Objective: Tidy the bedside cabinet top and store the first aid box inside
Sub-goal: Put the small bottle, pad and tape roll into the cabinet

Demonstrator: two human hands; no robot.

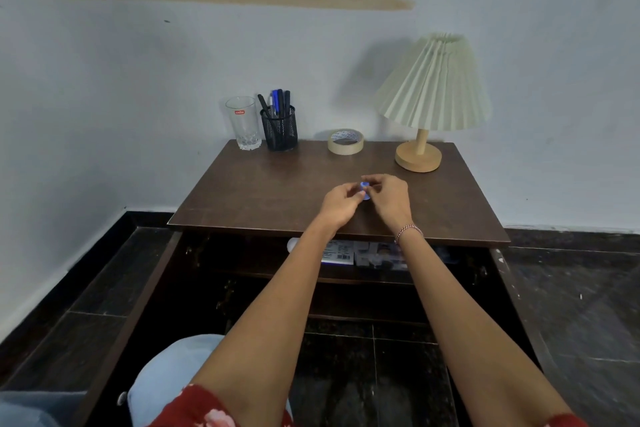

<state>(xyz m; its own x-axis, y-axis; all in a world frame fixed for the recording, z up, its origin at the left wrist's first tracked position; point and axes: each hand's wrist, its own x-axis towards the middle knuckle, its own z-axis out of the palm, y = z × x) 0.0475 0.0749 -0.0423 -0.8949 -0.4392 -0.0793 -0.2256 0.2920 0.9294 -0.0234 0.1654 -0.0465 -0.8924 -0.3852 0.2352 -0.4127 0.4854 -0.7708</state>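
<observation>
Over the middle of the dark wooden cabinet top point(263, 191), my left hand point(341, 201) and my right hand point(389, 196) meet. Between their fingertips they pinch a small blue and white object point(364, 190), mostly hidden by my fingers. Both cabinet doors stand open below. On the shelf inside lies a pale box with printed labels and a barcode point(346, 251), partly hidden behind my forearms. I cannot tell whether it is the first aid box.
Along the back edge stand a clear glass point(243, 123), a black mesh pen holder point(279, 126) with several pens, a roll of masking tape point(345, 141) and a pleated lamp point(427, 104) on a wooden base. Open doors point(138, 295) flank my knees; dark tiled floor around.
</observation>
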